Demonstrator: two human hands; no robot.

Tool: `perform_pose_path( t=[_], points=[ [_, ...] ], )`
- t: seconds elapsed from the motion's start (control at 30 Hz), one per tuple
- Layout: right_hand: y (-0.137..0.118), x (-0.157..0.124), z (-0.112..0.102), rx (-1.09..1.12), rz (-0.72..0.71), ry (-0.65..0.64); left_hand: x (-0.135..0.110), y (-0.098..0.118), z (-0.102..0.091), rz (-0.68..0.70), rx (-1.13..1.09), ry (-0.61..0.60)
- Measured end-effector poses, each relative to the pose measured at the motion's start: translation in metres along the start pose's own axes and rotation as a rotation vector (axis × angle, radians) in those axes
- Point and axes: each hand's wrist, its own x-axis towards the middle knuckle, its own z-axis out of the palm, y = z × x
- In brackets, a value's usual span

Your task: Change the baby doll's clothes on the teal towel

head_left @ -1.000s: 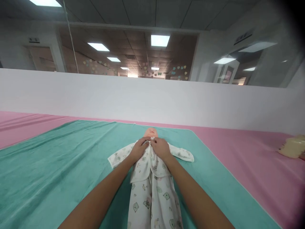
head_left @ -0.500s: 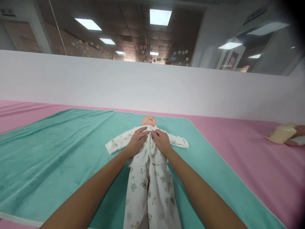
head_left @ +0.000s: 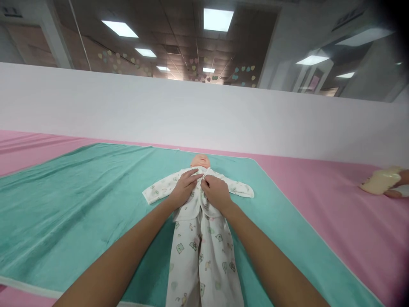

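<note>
Doll's top | left grip: extended, touching it | right grip: pinching it

Teal cloth blanket with thin white edging: spread out, lightly creased at left. Pink cloth sheet: under the blanket, showing at both sides and along the far edge. Plain white low wall: directly behind the sheet, running across the view. Wide, dark, glassy panel: above the wall. Bright white rectangular ceiling lights: several, seen in the panel. Small pastel heart-shaped decorations: clustered low in the panel. Pale-yellow, smooth, rounded object: on the sheet, far right; probably not fully visible, identity uncertain.
</note>
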Motion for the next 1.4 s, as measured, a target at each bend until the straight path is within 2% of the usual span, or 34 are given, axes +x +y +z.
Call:
perform_pose_path(
  t=[0.2,0.43,0.6,0.67,0.83,0.9,1.13,1.4],
  points=[
    [0.006,-0.003,0.000,0.081,-0.040,0.032,0.001,0.002,0.000,0.021,0.028,-0.006],
    [0.008,0.003,0.005,0.181,0.111,0.039,0.000,0.008,-0.001,0.043,0.088,-0.003],
    [0.007,-0.005,0.003,0.213,0.204,0.149,-0.005,0.018,-0.003,0.088,0.134,0.014],
    [0.005,-0.014,0.000,0.181,0.165,0.143,-0.011,0.019,-0.003,0.108,0.139,0.010],
    [-0.005,-0.039,-0.013,0.002,-0.087,-0.008,-0.030,0.014,-0.004,0.179,0.097,-0.002],
    [-0.009,-0.044,-0.016,-0.059,-0.142,-0.038,-0.034,0.013,-0.004,0.174,0.084,-0.004],
    [-0.023,-0.051,-0.008,-0.186,-0.136,-0.036,-0.032,0.013,-0.006,0.182,0.079,-0.015],
    [-0.021,-0.051,-0.010,-0.098,-0.107,-0.020,-0.034,0.015,-0.008,0.174,0.112,-0.001]
  ],
)
